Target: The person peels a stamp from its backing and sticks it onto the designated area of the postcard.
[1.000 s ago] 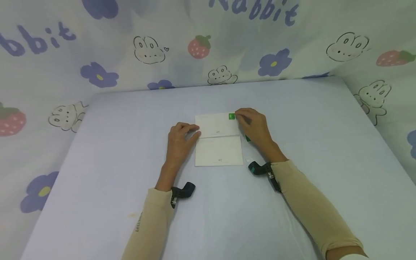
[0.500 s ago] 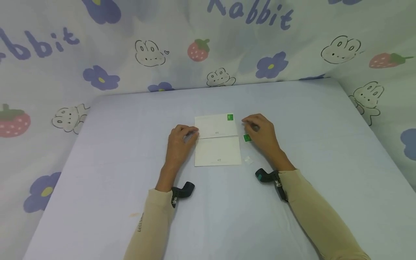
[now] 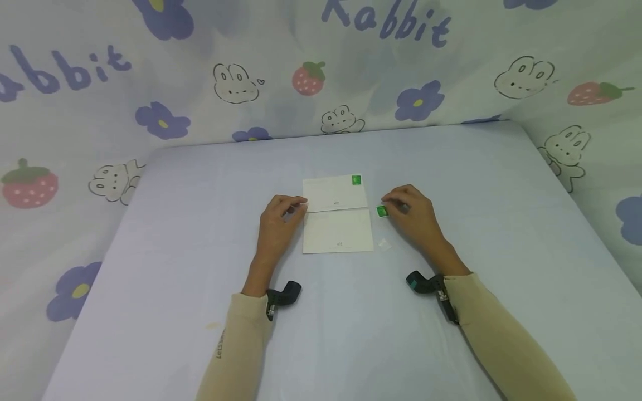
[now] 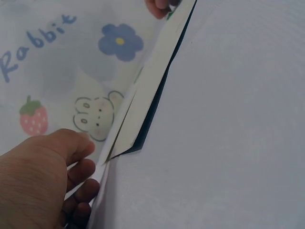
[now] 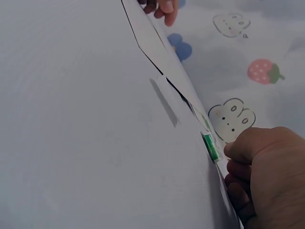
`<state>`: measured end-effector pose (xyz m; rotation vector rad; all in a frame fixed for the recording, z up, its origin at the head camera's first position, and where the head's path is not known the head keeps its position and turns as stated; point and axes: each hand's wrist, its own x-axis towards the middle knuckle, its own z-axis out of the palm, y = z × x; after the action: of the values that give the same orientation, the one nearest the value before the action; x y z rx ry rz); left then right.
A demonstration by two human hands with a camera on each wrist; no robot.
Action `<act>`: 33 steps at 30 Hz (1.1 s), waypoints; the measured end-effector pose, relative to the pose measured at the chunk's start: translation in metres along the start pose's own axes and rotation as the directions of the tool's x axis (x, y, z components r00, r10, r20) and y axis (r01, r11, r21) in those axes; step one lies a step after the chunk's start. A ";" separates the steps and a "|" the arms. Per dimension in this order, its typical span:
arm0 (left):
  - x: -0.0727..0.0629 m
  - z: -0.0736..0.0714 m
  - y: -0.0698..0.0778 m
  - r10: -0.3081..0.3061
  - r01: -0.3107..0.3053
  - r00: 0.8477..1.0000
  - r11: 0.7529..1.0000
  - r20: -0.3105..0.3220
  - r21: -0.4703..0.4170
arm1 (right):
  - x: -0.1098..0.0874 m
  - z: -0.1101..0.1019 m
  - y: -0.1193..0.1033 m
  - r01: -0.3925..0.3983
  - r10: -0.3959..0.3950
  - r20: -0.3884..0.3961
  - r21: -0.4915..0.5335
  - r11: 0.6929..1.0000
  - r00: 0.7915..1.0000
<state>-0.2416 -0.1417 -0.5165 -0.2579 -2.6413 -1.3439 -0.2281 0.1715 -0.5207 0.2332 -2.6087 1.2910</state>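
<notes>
Two white envelopes lie edge to edge in the head view. The far envelope point(image 3: 333, 192) bears a green stamp point(image 3: 356, 180) at its top right corner; the near envelope point(image 3: 337, 233) has only small print. My left hand point(image 3: 282, 223) rests at the left side of the far envelope, fingertips at its edge and fingers loosely bent. Right of the envelopes lies a loose green stamp point(image 3: 383, 211). My right hand point(image 3: 413, 214) is beside it, thumb and fingers bent, and in the right wrist view the thumb is just off the stamp point(image 5: 211, 147).
A small whitish scrap point(image 3: 384, 244) lies right of the near envelope. The white-covered table point(image 3: 341, 323) backs onto a curtain point(image 3: 271, 106) printed with rabbits, strawberries and flowers. Both wrists carry black camera mounts.
My right hand has drawn back from the stamped corner, to the right and nearer me, to the loose stamp, which is now more visible. My left hand has stayed at the envelope's edge.
</notes>
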 end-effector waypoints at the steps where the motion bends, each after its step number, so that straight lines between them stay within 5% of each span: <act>1: 0.000 0.000 0.000 -0.001 0.001 1.000 1.000 0.000 0.004 | -0.001 -0.001 0.000 0.002 -0.002 0.005 -0.003 1.000 1.000; 20: 0.000 0.001 0.001 -0.024 0.024 1.000 1.000 0.000 -0.006 | -0.001 -0.002 0.002 0.036 -0.033 0.056 -0.048 0.998 0.998; 33: -0.002 0.002 0.000 -0.023 0.022 1.000 0.997 -0.016 -0.078 | -0.006 -0.002 0.001 -0.032 0.033 -0.042 0.019 0.999 0.999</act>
<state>-0.2400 -0.1406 -0.5181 -0.2264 -2.5885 -1.4517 -0.2228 0.1743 -0.5219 0.1655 -2.5766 1.3165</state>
